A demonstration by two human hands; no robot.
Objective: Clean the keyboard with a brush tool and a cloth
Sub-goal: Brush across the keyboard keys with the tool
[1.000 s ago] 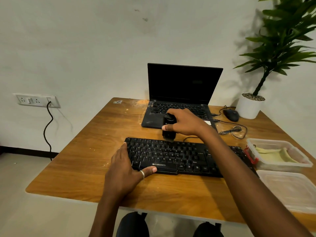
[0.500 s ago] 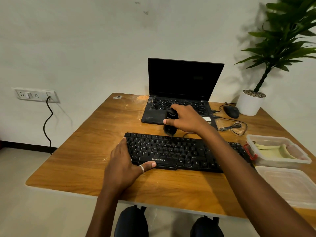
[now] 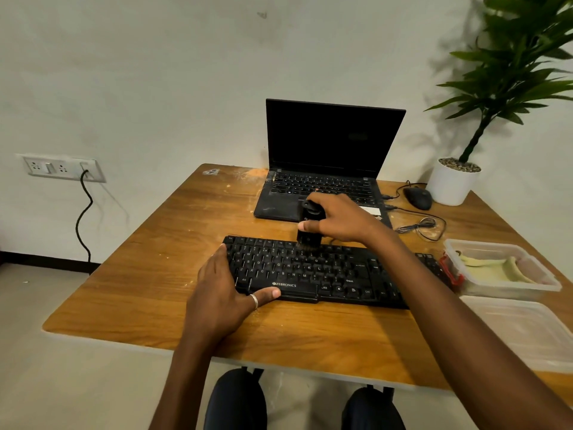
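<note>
A black keyboard (image 3: 313, 271) lies across the wooden table (image 3: 155, 274). My right hand (image 3: 341, 220) grips a black brush tool (image 3: 308, 231) upright, its bristles touching the keyboard's top rows near the middle. My left hand (image 3: 223, 293) lies flat on the table and presses against the keyboard's left end, thumb along its front edge, with a ring on one finger. A pale yellow cloth (image 3: 496, 268) sits in a clear plastic box (image 3: 542, 280) to the right of the keyboard.
An open black laptop (image 3: 325, 169) stands behind the keyboard. A mouse (image 3: 418, 197) with a coiled cable and a white potted plant (image 3: 454, 181) are at the back right. A clear lid (image 3: 521, 330) lies near the front right. A wall socket (image 3: 62, 167) is on the left.
My right hand has brought the brush a little toward me, from the keyboard's back edge onto its top rows. My left hand stays on the keyboard's left end. The camera view has shifted slightly.
</note>
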